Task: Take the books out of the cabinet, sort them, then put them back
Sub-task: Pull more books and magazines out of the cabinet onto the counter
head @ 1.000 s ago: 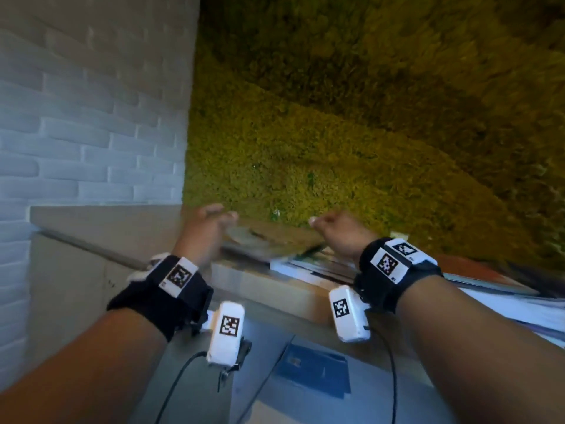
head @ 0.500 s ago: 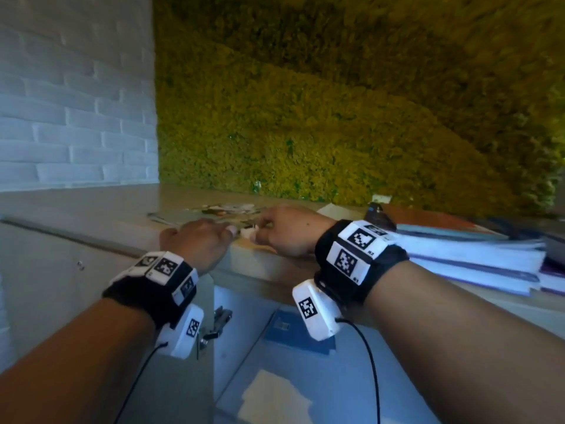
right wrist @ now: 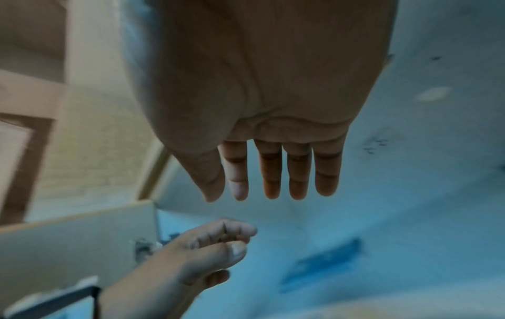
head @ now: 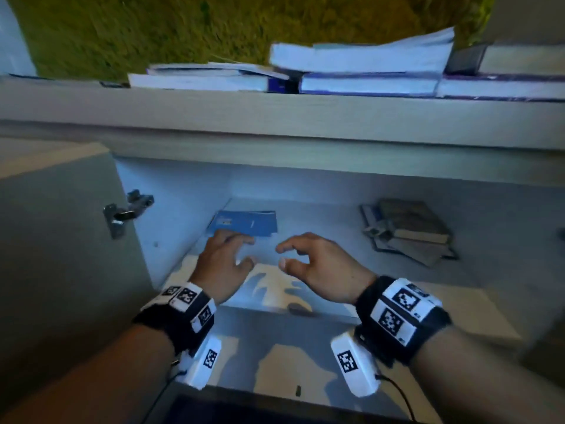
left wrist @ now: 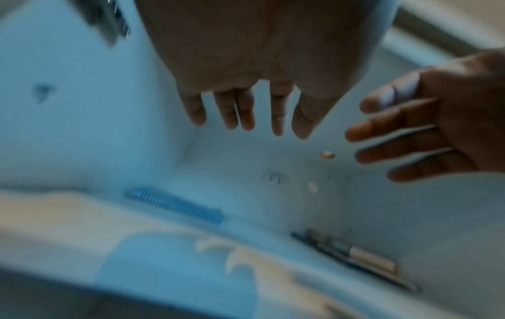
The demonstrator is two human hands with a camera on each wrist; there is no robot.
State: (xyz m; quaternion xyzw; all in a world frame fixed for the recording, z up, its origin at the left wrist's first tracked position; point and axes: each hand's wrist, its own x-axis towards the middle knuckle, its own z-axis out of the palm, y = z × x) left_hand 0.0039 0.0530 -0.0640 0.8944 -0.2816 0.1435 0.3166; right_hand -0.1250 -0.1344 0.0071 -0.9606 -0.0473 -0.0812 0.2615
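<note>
Inside the open cabinet (head: 305, 185) a thin blue spiral notebook (head: 244, 223) lies flat at the back left; the left wrist view shows its spiral edge (left wrist: 175, 206). A small stack of old brown books (head: 409, 229) lies at the right. My left hand (head: 226, 258) reaches in just short of the blue notebook, fingers straight and empty. My right hand (head: 308, 258) hovers beside it, fingers loosely curved, holding nothing. Several books (head: 360, 68) are piled on the cabinet top.
The cabinet's left door (head: 61, 228) stands open with its metal hinge (head: 125, 212) showing. A green moss wall (head: 183, 29) rises behind the cabinet top. The shelf floor (head: 336, 356) has patches of sunlight near its front edge.
Both hands have left the papers on the cabinet top and dropped down into the open cabinet. My view has tilted down from the top to the shelf inside.
</note>
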